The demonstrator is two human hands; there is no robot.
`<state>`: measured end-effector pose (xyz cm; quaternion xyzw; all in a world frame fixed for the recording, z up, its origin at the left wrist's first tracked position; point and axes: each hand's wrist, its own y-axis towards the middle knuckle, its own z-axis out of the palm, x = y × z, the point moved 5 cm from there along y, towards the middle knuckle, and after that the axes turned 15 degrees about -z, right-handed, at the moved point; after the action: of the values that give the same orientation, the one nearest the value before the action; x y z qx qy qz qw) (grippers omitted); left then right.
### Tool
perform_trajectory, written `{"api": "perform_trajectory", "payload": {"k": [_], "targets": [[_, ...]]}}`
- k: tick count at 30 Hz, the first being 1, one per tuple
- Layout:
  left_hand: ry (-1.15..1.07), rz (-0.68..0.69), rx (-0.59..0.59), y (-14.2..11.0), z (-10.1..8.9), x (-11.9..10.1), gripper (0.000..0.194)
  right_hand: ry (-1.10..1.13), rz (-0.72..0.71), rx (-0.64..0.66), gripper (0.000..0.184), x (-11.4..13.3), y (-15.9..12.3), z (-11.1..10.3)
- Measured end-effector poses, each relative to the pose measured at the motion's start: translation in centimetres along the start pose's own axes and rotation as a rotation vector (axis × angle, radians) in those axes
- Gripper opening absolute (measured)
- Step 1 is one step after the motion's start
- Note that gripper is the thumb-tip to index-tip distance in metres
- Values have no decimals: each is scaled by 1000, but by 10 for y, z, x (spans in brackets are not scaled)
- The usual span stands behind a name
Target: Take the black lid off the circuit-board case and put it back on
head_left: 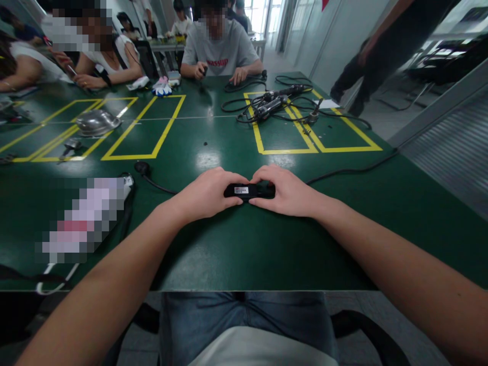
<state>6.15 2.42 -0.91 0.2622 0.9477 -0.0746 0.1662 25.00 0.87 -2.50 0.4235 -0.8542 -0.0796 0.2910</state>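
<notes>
Roomy tabletop [213,254], near edge [247,291], hands [208,194] [288,193] gripping device [241,190]

The left hand [217,193] and right hand [284,192] were bare, and so were both slim forearms [129,269] as far as they showed. Blue denim jeans [297,315] looked faded and creased, with darker folds near the middle. A pale, whitish top [251,349] partly covered them, its outline smoothly rounded.
</notes>
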Motion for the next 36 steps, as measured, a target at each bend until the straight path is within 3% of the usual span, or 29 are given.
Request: {"api": "perform_trajectory", "payload": {"k": [12, 21, 28, 36], "targets": [[18, 7, 23, -3, 0, -5, 41, -93, 26, 41, 27, 6, -1, 1], [-431, 7, 82, 2, 0, 11, 27, -110, 76, 71, 39, 4, -5, 3], [-216, -84, -142, 7, 5, 14, 28, -111, 130, 31, 53, 0, -5, 4], [-123, 2, -145, 11, 12, 17, 23, -175, 36, 1, 58, 1, -4, 0]]}}
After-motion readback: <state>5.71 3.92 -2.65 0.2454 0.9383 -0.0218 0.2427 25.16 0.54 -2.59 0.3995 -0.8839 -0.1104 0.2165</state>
